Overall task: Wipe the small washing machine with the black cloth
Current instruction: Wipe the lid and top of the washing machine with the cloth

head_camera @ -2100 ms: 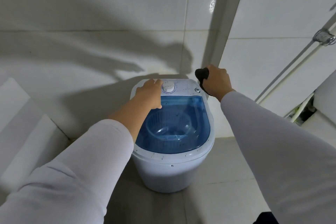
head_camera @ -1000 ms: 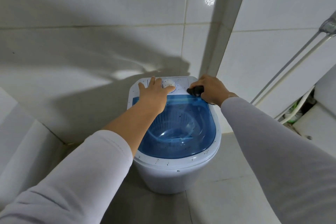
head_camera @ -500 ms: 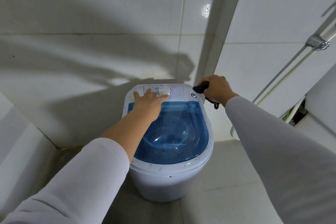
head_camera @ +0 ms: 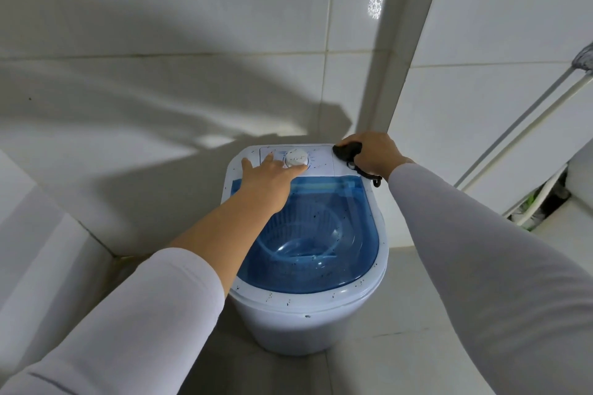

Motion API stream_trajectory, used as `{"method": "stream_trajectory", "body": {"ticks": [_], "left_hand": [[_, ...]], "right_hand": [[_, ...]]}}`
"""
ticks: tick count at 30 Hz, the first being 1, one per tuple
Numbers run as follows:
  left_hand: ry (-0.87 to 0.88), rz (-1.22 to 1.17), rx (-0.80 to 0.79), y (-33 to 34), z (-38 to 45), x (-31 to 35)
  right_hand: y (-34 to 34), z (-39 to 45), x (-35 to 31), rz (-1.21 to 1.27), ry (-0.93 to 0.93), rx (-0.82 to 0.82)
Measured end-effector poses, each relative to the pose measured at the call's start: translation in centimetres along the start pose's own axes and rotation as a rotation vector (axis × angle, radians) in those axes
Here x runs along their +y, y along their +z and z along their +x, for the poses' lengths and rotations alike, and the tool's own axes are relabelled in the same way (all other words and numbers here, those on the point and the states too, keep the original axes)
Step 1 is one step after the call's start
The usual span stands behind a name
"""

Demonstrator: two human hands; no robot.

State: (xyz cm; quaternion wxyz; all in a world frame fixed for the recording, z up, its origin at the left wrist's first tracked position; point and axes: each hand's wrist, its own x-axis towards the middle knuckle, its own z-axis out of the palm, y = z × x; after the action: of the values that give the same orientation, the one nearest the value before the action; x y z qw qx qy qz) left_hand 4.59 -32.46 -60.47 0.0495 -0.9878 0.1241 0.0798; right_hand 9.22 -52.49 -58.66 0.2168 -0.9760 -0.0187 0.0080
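Black cloth [head_camera: 348, 151] in right hand's [head_camera: 373, 154] grip.

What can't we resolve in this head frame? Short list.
- Black cloth: mostly hidden inside the right hand; its size and fold unknown.
- Panel print around the dial: too small to read.
- Left hand covers the panel's left part and the blue lid's rear corner.
- Washing machine: back and base out of sight.
- Items at the right edge: cut off.
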Motion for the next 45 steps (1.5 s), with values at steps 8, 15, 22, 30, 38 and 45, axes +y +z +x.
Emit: {"method": "stream_trajectory", "body": {"ticks": [8,15,22,30,38,45], "left_hand": [[-0.001,0.0,-0.018,-0.1,0.0,0.1],[-0.006,-0.023,-0.028,0.0,0.0,0.1],[-0.001,-0.032,-0.036,0.0,-0.1,0.3],[-0.006,-0.052,-0.024,0.0,-0.5,0.1],[-0.065,-0.117,0.064,0.2,-1.6,-0.2],[-0.095,-0.131,0.082,-0.2,-3.0,0.3]], "right_hand": [[0.4,-1.6,0.9,0.018,0.116,0.029],[0.6,-3.4,0.5,-0.107,0.004,0.022],[0.4,-3.8,1.2,-0.164,-0.082,-0.062],[0.1,-4.5,1.2,-0.05,0.008,-0.04],[0.3,-6.5,2.2,0.059,0.123,-0.048],[0.2,-9.4,2.6,0.097,0.135,-0.065]]}}
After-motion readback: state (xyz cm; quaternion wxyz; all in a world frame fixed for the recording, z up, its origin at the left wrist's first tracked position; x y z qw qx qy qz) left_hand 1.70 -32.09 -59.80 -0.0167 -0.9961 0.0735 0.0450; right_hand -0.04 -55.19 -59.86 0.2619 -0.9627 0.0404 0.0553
